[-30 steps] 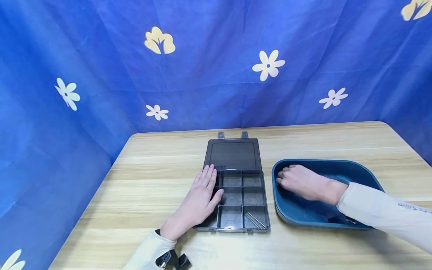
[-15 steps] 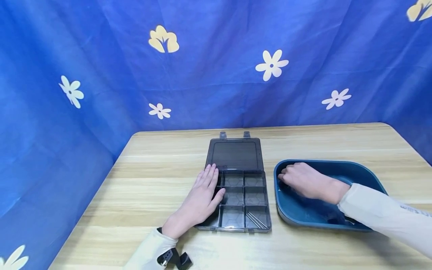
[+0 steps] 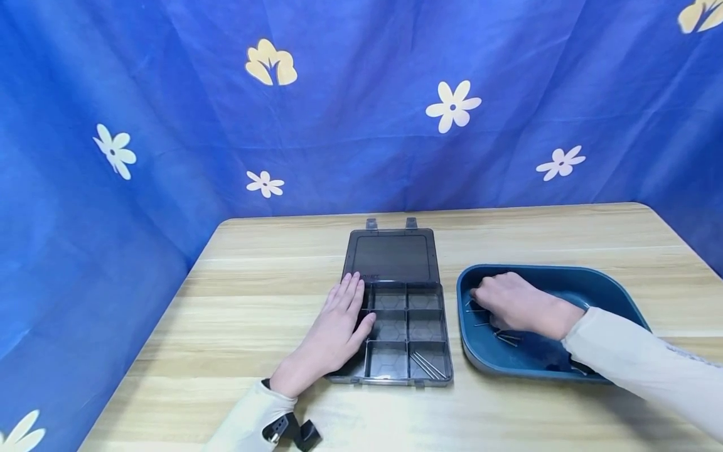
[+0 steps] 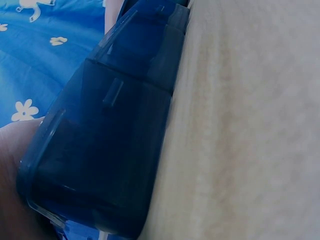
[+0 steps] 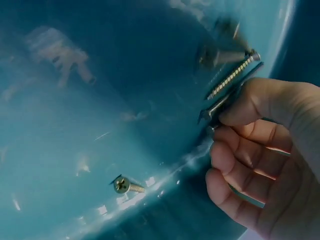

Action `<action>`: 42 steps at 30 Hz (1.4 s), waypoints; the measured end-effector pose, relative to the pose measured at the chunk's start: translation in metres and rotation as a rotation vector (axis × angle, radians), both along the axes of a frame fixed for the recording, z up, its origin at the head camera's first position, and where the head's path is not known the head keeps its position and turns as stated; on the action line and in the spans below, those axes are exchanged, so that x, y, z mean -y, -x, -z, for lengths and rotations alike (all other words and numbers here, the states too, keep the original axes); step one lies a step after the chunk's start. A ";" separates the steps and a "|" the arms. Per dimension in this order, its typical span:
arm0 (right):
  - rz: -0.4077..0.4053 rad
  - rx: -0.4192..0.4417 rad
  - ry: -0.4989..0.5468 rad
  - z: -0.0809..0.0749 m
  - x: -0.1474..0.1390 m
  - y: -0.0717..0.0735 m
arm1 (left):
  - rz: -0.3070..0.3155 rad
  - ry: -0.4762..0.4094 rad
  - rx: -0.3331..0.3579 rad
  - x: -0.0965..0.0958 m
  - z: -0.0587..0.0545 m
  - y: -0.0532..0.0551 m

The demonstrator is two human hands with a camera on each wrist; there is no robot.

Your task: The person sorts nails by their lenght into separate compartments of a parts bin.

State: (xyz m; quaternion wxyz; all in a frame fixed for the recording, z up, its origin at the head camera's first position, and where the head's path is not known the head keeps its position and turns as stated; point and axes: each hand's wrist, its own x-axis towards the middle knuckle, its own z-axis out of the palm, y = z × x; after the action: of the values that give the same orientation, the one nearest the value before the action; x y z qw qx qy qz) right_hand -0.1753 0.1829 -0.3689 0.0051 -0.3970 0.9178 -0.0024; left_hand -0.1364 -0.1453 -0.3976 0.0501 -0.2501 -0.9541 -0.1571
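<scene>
Left hand (image 3: pixel 333 333): fingers extended and relaxed, laid over the left column of the open box (image 3: pixel 386 362), fingertips near the lid (image 3: pixel 392 254). The box is flat on the table (image 3: pixel 254 301), lid swung back on the far side; three slim metal rods (image 3: pixel 427 365) lie slanted in its near right compartment. Right hand (image 3: pixel 522 304): inside the blue tray (image 3: pixel 542 361), near its left end, fingers curled, thumb tip close to the index finger. In the right wrist view a thin metal piece (image 5: pixel 215 107) runs by the thumb; whether the fingers grip it cannot be told. A threaded screw (image 5: pixel 232 77) lies just beside that piece, and a second, cross-headed screw (image 5: pixel 122 185) lies well apart, near the tray's edge. Further metal pieces there are blurred. The tray stands on the table to the right of the box, apart from it. A blue flowered curtain (image 3: pixel 361 125) hangs behind the table.
</scene>
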 end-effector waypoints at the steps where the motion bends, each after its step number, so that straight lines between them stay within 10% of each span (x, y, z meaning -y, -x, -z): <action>1: 0.010 0.009 -0.002 -0.001 -0.001 0.000 | 0.001 0.001 0.002 0.000 0.000 0.000; 33: 0.285 0.115 0.183 -0.065 0.007 -0.047 | -0.005 -0.004 0.005 -0.001 0.000 -0.001; 42: 0.296 0.089 0.301 -0.058 0.042 -0.078 | -0.007 -0.003 0.007 0.000 -0.001 0.001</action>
State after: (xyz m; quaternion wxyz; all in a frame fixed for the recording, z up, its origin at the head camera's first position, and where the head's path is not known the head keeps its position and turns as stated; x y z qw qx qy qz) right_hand -0.0977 0.1404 -0.3107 -0.0140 -0.2539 0.9542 -0.1575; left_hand -0.1374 -0.1449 -0.3965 0.0478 -0.2463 -0.9548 -0.1592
